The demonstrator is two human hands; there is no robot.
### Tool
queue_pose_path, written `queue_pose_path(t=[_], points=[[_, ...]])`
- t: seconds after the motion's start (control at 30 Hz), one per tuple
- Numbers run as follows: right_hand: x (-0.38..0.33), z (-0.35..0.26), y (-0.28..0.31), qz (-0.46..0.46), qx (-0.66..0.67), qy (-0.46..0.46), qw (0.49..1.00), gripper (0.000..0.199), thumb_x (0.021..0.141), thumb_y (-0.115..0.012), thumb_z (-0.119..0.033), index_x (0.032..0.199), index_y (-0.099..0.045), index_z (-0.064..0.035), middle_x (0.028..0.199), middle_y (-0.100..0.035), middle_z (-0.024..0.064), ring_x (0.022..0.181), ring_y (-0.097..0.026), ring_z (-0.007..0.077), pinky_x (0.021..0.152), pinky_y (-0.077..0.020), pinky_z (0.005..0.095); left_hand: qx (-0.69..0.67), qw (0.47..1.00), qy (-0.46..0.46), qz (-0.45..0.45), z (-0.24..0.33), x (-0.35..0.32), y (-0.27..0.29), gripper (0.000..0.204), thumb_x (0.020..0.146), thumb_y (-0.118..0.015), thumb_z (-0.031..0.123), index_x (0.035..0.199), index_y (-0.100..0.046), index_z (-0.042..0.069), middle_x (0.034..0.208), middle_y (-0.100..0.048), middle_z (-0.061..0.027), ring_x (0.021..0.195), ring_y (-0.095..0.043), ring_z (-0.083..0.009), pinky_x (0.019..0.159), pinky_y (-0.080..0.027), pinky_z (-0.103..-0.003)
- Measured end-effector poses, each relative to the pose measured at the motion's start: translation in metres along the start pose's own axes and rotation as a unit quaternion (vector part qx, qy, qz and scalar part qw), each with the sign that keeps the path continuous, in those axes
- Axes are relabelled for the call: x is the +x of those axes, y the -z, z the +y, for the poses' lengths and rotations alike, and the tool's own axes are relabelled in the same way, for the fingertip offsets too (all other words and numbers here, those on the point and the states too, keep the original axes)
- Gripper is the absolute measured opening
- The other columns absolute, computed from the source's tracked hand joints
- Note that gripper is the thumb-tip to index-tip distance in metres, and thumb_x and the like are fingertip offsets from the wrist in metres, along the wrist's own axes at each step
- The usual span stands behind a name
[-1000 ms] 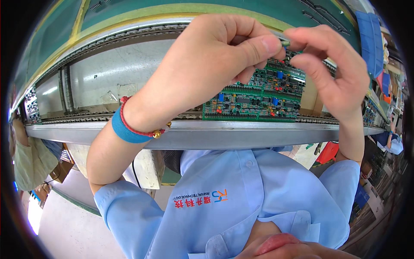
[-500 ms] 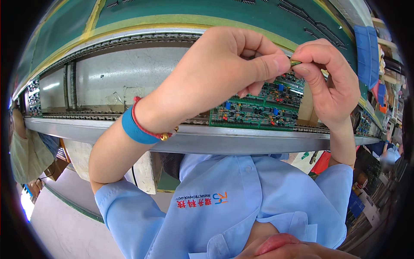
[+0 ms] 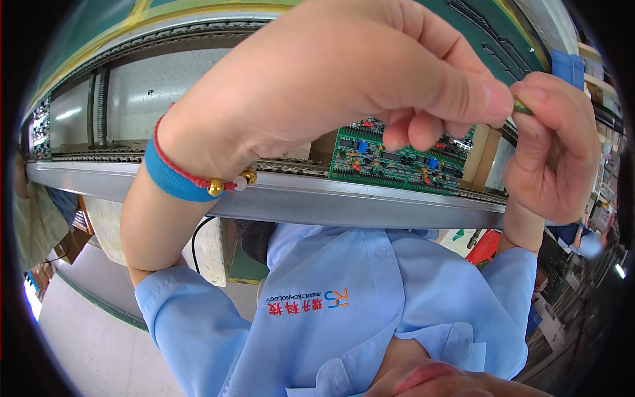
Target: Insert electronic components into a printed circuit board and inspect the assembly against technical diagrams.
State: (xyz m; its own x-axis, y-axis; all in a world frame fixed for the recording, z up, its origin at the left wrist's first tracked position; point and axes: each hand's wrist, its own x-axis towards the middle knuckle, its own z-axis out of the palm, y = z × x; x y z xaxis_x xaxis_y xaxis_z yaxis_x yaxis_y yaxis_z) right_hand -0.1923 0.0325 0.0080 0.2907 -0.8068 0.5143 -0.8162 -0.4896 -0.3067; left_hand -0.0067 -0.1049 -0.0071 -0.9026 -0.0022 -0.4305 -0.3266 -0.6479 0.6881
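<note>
A tiny green-and-yellow piece (image 3: 522,107) shows between my fingertips, too small and too covered to name. My left hand (image 3: 403,73) is closed in a pinch, its thumb and forefinger meeting at one end of the piece while the other fingers curl below. My right hand (image 3: 559,149) pinches the other end between thumb and forefinger. Below and beyond my left hand lie green circuit boards (image 3: 397,173) with blue, red and black components, resting across the conveyor rails. My left hand hides part of them.
The near metal conveyor rail (image 3: 284,204) with its chain runs between my body and the boards. Another populated board (image 3: 41,129) sits at the far left. Black strip-like parts (image 3: 486,30) lie on the green surface at the back right, near a blue bin (image 3: 567,68).
Both hands have come closer to the camera and shifted right, still pinching the tiny piece together. More of the front circuit board shows beneath my left hand.
</note>
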Motion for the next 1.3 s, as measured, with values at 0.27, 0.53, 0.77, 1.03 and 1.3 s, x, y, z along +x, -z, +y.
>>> queue_pose_path(t=[0.27,0.53,0.77,1.03,1.3], points=[[-0.004,0.003,-0.054,-0.069,0.010,-0.128,0.989,0.013,0.076,-0.070,-0.002,0.087,-0.063,-0.0037,0.077,-0.062,0.0068,0.064,-0.060,0.0218,0.055,-0.0470,0.0288,-0.011,0.999,-0.043,0.029,-0.014,-0.026,0.016,0.018,0.092,-0.062,0.017,0.096,-0.064,0.000,0.066,-0.057,0.0001,0.056,-0.049,-0.0084,0.052,-0.039,-0.020],[-0.001,0.007,-0.069,-0.071,-0.054,-0.120,0.989,0.010,0.077,-0.068,-0.008,0.083,-0.061,-0.0072,0.076,-0.061,0.0040,0.062,-0.060,0.0241,0.051,-0.0454,0.0331,-0.004,0.996,-0.079,0.050,-0.015,-0.018,0.022,0.017,0.092,-0.061,0.016,0.095,-0.063,-0.001,0.067,-0.058,-0.0010,0.057,-0.050,-0.0088,0.052,-0.040,-0.021],[0.004,0.003,-0.061,-0.145,-0.161,-0.042,0.975,0.036,0.075,-0.069,-0.003,0.109,-0.059,-0.0027,0.077,-0.062,0.0102,0.064,-0.060,0.0304,0.055,-0.0488,0.0359,0.009,0.990,-0.114,0.077,-0.012,-0.002,0.014,0.017,0.091,-0.061,0.015,0.095,-0.062,-0.001,0.068,-0.058,-0.0018,0.057,-0.051,-0.0091,0.053,-0.041,-0.021],[0.009,-0.002,-0.064,-0.150,-0.188,-0.028,0.970,0.028,0.058,-0.067,0.003,0.084,-0.061,-0.0068,0.073,-0.057,0.0064,0.057,-0.056,0.0266,0.050,-0.0452,0.0363,0.024,0.983,-0.151,0.104,-0.013,0.002,0.012,0.016,0.091,-0.060,0.014,0.094,-0.061,-0.002,0.069,-0.059,-0.0029,0.058,-0.052,-0.0095,0.053,-0.042,-0.022],[0.012,-0.007,-0.070,-0.136,-0.231,0.030,0.963,0.030,0.053,-0.065,0.003,0.081,-0.061,-0.0065,0.071,-0.055,0.0073,0.057,-0.055,0.0258,0.049,-0.0443,0.0352,0.038,0.972,-0.184,0.138,-0.019,-0.002,0.009,0.015,0.091,-0.060,0.012,0.094,-0.060,-0.003,0.070,-0.060,-0.0039,0.059,-0.053,-0.0098,0.053,-0.042,-0.022]])
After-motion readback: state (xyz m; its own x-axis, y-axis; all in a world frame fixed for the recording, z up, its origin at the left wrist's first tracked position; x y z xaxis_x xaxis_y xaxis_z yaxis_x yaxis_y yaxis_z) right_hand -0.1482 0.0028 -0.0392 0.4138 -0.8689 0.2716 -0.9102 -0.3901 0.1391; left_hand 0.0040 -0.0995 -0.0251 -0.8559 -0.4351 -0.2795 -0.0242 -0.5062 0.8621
